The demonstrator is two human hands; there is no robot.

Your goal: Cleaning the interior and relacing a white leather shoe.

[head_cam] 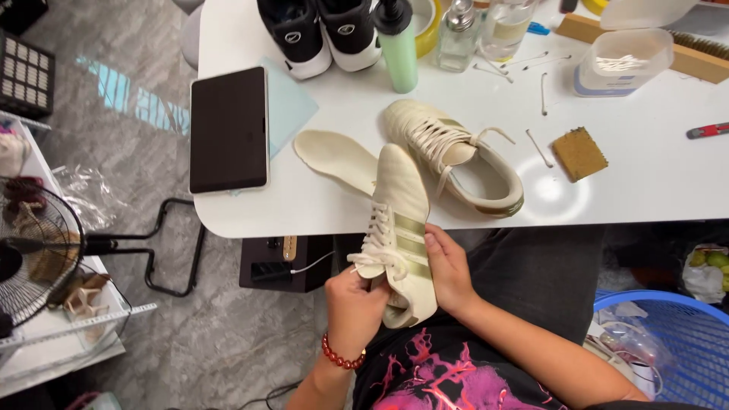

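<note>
Both hands grip a cream leather sneaker with gold side stripes (400, 228) over the lap: left hand (355, 304) closed around its laced opening, right hand (449, 272) curled on its side. Its matching cream sneaker (456, 156) and a smooth pale insole (334, 156) lie on the glossy white table (319, 205) above grey marbled floor (205, 342); the held shoe's heel is hidden.

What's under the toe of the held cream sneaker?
The held cream sneaker has its toe over a loose insole on the white table; the insole's right end is covered.
</note>
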